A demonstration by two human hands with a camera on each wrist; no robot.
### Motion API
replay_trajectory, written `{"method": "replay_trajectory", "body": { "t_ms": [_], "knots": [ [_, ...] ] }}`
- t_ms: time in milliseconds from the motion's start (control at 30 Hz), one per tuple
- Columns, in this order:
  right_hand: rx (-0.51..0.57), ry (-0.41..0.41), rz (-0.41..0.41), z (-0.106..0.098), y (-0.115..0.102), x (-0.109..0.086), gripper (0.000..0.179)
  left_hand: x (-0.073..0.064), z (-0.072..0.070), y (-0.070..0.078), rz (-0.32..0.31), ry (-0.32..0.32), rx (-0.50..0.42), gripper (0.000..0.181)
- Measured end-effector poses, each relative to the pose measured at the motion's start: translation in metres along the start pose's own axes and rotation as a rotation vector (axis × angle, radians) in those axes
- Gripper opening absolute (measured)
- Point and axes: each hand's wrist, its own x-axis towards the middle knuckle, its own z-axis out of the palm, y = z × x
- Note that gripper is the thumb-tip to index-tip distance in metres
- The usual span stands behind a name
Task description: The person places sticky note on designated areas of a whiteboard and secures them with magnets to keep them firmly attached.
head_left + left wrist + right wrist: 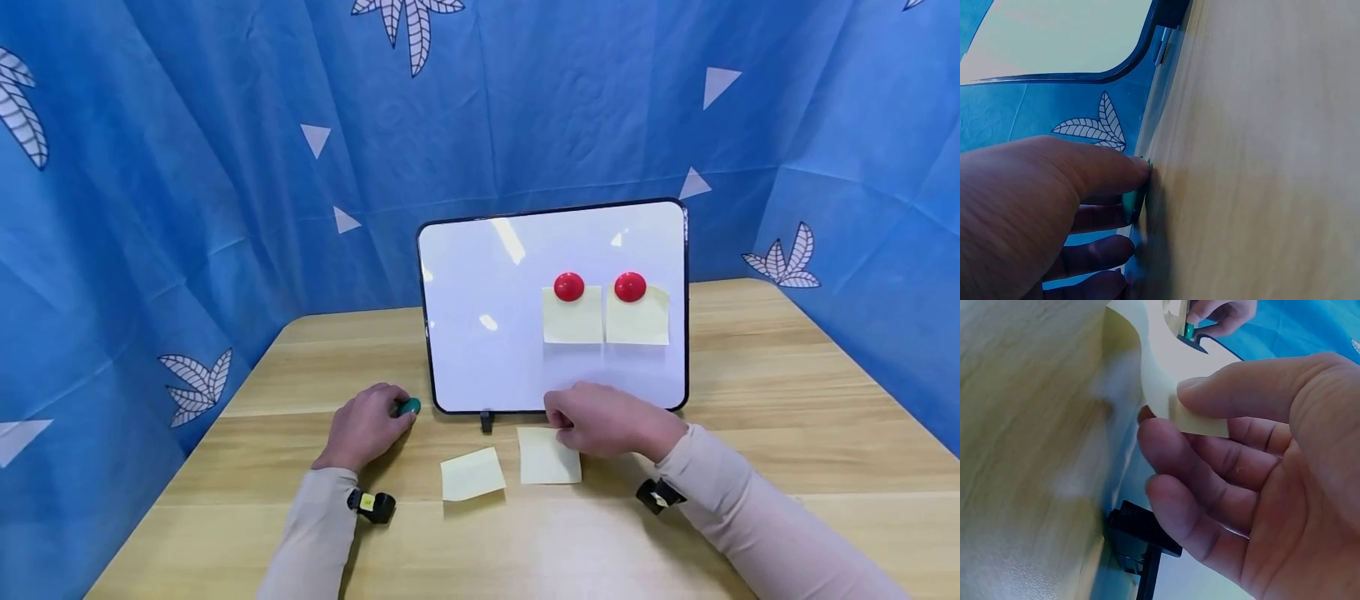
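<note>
At the left of the whiteboard (487, 333), my left hand (367, 425) pinches a round green magnet (409, 407) at the tabletop. The left wrist view has the thumb and fingers on either side of this green magnet (1132, 205). My right hand (607, 421), in front of the board's lower edge, grips a pale yellow sticky note (547, 461) by one corner. In the right wrist view, the thumb presses the note (1200, 424) against the fingers, and the paper curves away. Another pale yellow sticky note (472, 475) lies on the table between the hands.
Two red magnets, a left one (568, 287) and a right one (630, 287), hold sticky notes on the board's right half. A small black stand foot (486, 422) juts out under the board. Blue patterned curtain (525, 125) surrounds the wooden table (787, 400).
</note>
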Motion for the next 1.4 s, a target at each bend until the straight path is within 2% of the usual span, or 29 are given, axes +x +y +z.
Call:
{"method": "replay_trajectory", "body": {
  "t_ms": [167, 367, 633, 900, 1100, 1400],
  "knots": [
    [0.016, 0.012, -0.003, -0.0018, 0.0019, 0.0013, 0.012, 0.0010, -0.0009, -0.0003, 0.020, -0.003, -0.013, 0.033],
    [0.037, 0.042, -0.018, -0.0016, -0.0005, 0.0024, 0.014, -0.0002, 0.0003, -0.0043, 0.021, 0.014, -0.019, 0.029],
    [0.031, 0.067, -0.020, -0.0016, 0.0010, 0.0004, 0.013, -0.0001, 0.0041, -0.0027, 0.039, 0.019, -0.024, 0.032],
    [0.036, 0.136, -0.062, 0.0010, 0.0022, 0.0025, 0.010, -0.0007, 0.0037, -0.0064, 0.028, 0.012, -0.011, 0.039],
    [0.073, 0.164, -0.039, 0.0015, 0.0039, 0.0034, 0.016, 0.0007, 0.0039, -0.0071, 0.006, 0.021, -0.018, 0.046],
    [0.108, 0.178, 0.004, 0.0001, 0.0005, 0.0049, 0.023, 0.0017, 0.0057, -0.0090, -0.006, 0.019, -0.021, 0.045]
  ]
}}
